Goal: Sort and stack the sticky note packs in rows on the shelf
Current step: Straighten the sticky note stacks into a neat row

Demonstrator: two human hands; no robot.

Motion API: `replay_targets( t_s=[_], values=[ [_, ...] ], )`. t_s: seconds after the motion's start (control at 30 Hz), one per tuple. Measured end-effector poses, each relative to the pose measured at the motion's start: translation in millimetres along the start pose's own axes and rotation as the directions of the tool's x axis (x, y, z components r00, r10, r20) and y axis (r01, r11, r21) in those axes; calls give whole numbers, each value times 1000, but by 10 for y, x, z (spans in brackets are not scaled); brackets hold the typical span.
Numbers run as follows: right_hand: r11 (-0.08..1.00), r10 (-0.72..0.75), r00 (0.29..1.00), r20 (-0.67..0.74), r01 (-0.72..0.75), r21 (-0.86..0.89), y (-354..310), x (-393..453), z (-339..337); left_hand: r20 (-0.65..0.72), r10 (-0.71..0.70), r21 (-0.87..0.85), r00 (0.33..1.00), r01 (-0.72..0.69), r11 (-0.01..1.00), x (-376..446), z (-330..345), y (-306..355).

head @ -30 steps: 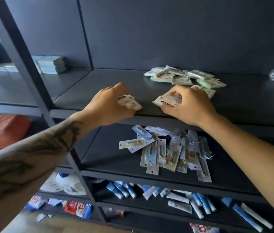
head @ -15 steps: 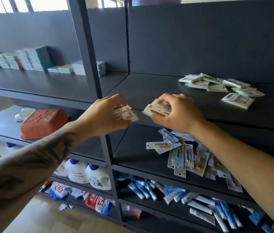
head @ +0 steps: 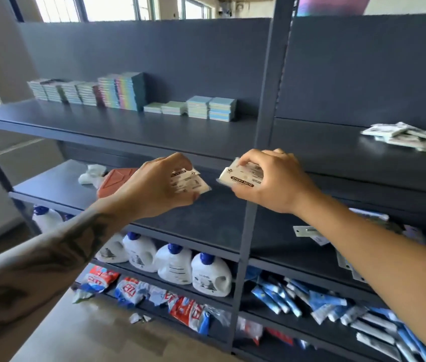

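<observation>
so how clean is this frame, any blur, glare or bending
Head view: windows along the top blow out white; left hand and its pack are motion-smeared, while the right hand's pack reads "STICKY NOTE"; wide-angle lens bows the shelf post; loose pile at the right edge is soft.

Both hands have lifted off the shelf (head: 337, 152) and swung leftward, away from the loose pile of sticky note packs (head: 413, 138). The left hand (head: 154, 186) and right hand (head: 272, 181) each carry a pack in the air, now in front of the shelf's upright post (head: 264, 100), nearer the stacked rows (head: 131, 96).
</observation>
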State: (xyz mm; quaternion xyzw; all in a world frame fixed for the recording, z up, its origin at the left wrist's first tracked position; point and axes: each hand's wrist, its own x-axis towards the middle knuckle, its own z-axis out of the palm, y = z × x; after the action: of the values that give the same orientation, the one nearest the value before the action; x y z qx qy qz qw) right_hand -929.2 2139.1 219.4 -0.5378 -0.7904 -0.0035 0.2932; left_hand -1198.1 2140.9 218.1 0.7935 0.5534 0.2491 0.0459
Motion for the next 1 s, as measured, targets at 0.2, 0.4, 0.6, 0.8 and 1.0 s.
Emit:
replay_targets(
  t_s=[0.2, 0.4, 0.6, 0.8, 1.0],
  values=[
    [999, -41, 998, 57, 42, -19, -620, 369, 436, 6, -42, -44, 999, 42, 998, -165, -158, -794],
    [991, -132, 985, 110, 134, -8, -1128, 900, 894, -65, -113, -134, 991, 103, 986, -287, -337, -1421],
    [970, -240, 961, 134, 232, 73, -1677, 1582, 1510, -82, -228, -148, 970, 215, 965, -369, -538, -2125],
    [947, -307, 945, 110, 293, 132, -2042, 2415, 1979, -136, -283, -85, 949, 274, 958, 34, -937, -2824],
    [939, -345, 908, 238, 329, 103, -2096, 3320, 2168, -155, -265, -24, 952, 264, 964, 717, -1141, -3392]
  ],
)
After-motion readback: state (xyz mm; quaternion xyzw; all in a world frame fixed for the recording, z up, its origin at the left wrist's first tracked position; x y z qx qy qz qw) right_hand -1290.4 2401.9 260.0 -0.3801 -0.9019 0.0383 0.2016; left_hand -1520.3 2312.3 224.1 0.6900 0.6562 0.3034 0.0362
